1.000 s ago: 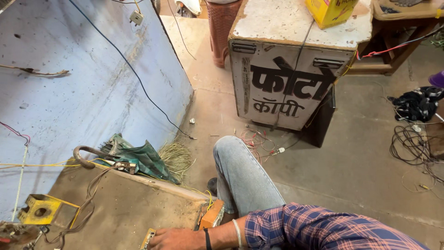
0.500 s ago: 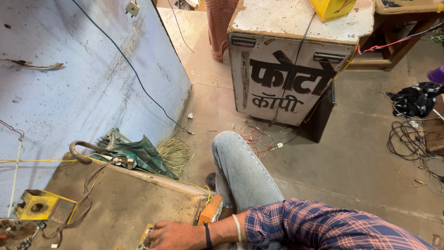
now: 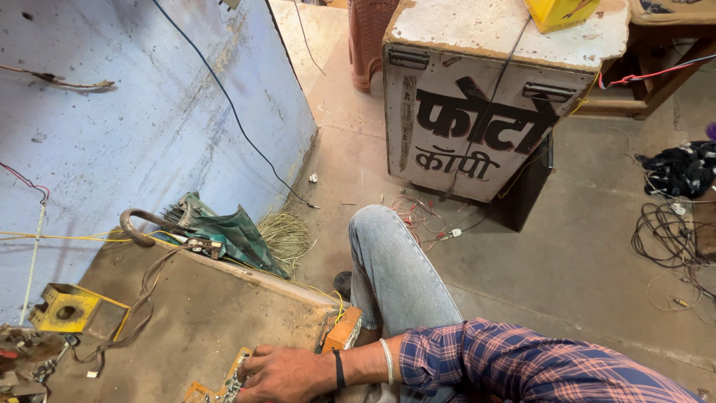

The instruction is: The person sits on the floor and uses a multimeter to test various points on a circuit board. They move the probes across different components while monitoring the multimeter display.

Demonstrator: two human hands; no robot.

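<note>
Right hand (image 3: 287, 373) lies curled on the yellow board (image 3: 220, 388); grip unclear; press softly; orange block (image 3: 343, 332) sits just beside.

My sleeve (image 3: 522, 362) is plaid, blue and red; my jeans (image 3: 395, 276) above it pale blue. Beyond my hand (image 3: 287, 373): a green folded umbrella (image 3: 224, 231), a yellow block (image 3: 67, 307) far off, a light-blue wall (image 3: 134, 112), a white box with black lettering (image 3: 477, 127).
</note>
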